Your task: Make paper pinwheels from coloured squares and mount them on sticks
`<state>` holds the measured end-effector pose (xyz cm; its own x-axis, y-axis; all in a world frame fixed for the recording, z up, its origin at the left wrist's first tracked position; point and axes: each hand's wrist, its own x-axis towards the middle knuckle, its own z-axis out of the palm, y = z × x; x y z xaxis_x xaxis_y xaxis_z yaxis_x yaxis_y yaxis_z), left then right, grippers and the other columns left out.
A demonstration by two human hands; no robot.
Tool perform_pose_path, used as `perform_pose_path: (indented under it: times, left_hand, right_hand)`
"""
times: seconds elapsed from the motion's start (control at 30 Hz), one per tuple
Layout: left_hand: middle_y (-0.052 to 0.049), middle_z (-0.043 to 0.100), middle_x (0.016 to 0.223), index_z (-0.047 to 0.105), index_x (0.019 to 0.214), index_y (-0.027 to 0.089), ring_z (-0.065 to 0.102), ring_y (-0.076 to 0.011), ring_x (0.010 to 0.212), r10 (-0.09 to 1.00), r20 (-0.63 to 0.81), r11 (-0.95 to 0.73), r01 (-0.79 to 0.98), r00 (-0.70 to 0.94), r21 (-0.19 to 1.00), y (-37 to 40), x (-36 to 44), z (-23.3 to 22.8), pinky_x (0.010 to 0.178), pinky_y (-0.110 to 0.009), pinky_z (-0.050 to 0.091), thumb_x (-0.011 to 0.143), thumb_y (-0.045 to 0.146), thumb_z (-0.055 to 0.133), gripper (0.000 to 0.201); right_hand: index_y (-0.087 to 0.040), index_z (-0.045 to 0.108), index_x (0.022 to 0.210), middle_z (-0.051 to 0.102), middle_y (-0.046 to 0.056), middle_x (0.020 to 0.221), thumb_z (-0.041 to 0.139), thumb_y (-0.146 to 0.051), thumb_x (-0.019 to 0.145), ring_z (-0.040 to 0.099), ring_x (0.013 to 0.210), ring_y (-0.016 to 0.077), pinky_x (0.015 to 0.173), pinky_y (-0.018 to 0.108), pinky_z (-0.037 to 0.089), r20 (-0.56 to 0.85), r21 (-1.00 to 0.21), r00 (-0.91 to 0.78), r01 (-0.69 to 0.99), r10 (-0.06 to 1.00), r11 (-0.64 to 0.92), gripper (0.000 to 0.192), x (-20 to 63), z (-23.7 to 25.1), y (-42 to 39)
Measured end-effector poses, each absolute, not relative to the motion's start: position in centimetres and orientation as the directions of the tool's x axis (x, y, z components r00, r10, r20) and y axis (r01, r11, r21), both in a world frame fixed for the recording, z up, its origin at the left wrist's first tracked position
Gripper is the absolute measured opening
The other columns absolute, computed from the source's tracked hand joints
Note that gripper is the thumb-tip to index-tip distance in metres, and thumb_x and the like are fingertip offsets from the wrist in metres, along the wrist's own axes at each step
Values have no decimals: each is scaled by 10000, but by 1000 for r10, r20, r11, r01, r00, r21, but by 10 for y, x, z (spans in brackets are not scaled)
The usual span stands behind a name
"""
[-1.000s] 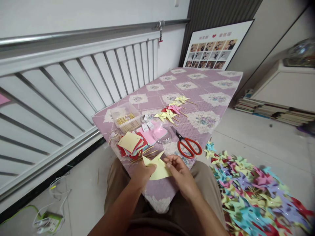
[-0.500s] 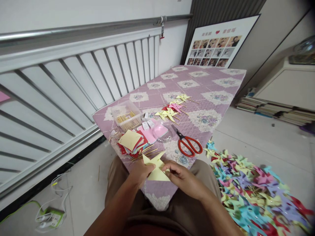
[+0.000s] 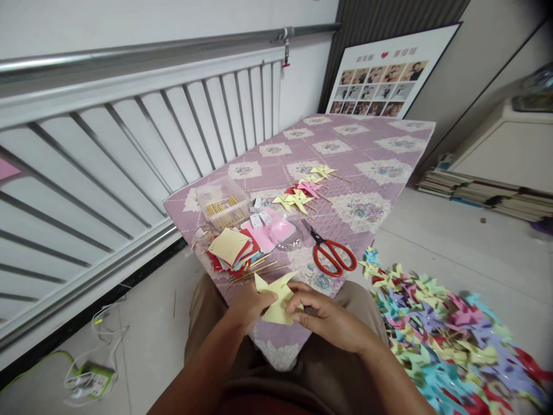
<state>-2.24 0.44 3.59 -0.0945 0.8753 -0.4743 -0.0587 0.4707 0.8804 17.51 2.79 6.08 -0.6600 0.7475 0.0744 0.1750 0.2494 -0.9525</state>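
Note:
Between my hands is a pale yellow paper pinwheel (image 3: 276,314), partly folded, over the near corner of the table. My left hand (image 3: 248,305) grips its left side, with the thumb lying on top near the middle. The fingers of my right hand (image 3: 322,314) pinch its right side at a blade. Just beyond lie several thin wooden sticks (image 3: 263,268) and a stack of coloured paper squares (image 3: 231,248), yellow on top. Red-handled scissors (image 3: 332,256) rest to the right, beside a clear round dish (image 3: 287,235) with small shiny bits in it.
A clear plastic box (image 3: 222,202) of short sticks stands at the table's left edge. Several finished pinwheels (image 3: 302,193) lie farther back on the purple tablecloth (image 3: 319,161). Many more form a pile (image 3: 449,340) on the floor at right. A white radiator (image 3: 142,144) runs along the left.
My right hand has closed in on the paper's lower right blade and bent it inward toward the middle. My left hand keeps its hold, and the paper has turned slightly.

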Motion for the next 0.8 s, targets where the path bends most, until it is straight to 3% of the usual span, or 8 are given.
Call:
perform_pose_path:
  times: [0.1, 0.33, 0.7, 0.8]
  left_hand:
    - [0, 627, 645, 669, 802, 150, 502, -127, 532, 920, -389, 391, -107, 46, 914, 4, -23, 34, 509, -243, 386, 654, 152, 574, 175]
    - [32, 488, 523, 577, 619, 165, 386, -95, 481, 935, -353, 354, 58, -15, 934, 3, -21, 34, 461, -237, 280, 659, 133, 565, 53]
    - [11, 527, 506, 609, 602, 162, 412, -109, 460, 927, -375, 375, 30, -10, 926, 3, -18, 42, 471, -250, 308, 662, 158, 605, 61]
    - [-8, 571, 496, 641, 570, 145, 460, -128, 457, 904, -405, 410, 10, -136, 912, 3, -17, 42, 468, -259, 332, 616, 138, 662, 51]
  right_hand:
    - [-251, 728, 849, 651, 65, 1119, 620, -251, 855, 594, 1094, 241, 926, 348, 465, 86, -952, -642, 173, 762, 253, 108, 170, 61, 26]
    - [-237, 623, 695, 614, 21, 787, 597, -282, 860, 606, 921, 232, 755, 288, 468, 96, -965, -468, 171, 878, 197, 173, 152, 57, 16]
    - [-228, 529, 606, 654, 77, 978, 596, -236, 775, 602, 1018, 260, 835, 337, 435, 75, -960, -249, 245, 966, 138, 181, 141, 44, 10]
    - [-230, 532, 597, 661, 72, 951, 601, -225, 756, 609, 979, 248, 824, 337, 439, 83, -958, -228, 250, 970, 141, 174, 141, 44, 10]
